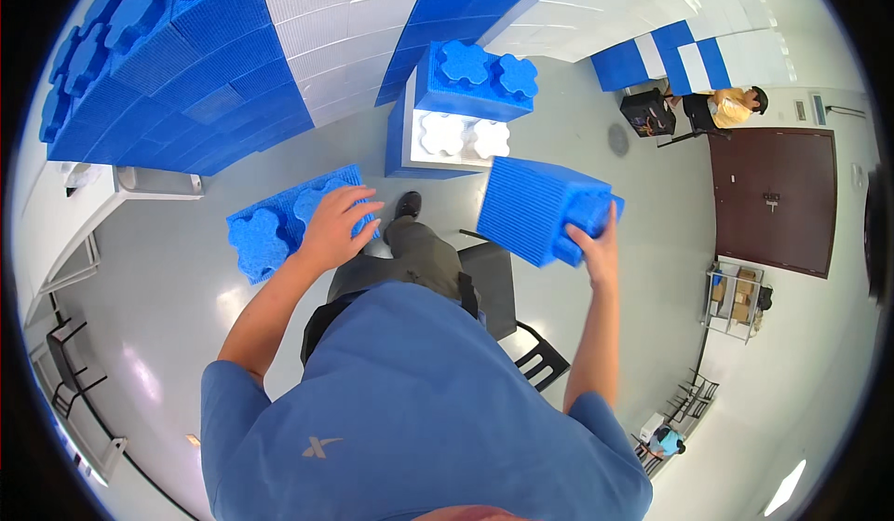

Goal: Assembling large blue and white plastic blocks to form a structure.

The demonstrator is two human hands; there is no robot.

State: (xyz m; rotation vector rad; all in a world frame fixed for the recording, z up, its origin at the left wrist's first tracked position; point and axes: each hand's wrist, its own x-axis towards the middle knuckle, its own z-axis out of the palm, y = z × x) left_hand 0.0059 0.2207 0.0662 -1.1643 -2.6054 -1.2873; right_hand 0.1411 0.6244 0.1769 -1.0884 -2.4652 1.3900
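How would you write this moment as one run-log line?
right hand: gripping blue block; left hand: open at second blue block, contact unclear; ahead: blue-and-white block stack

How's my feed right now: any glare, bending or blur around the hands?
Head view: glare streaks on the floor at left; a blown-out light at lower right; the block wall bends toward the dark fisheye rim; the left hand, right hand and held blue block show no obvious blur, the block's ridges readable.

Brown door (772, 206) right; boxes (744, 295) on metal rack (728, 330) nearby; white table (82, 206) far left.
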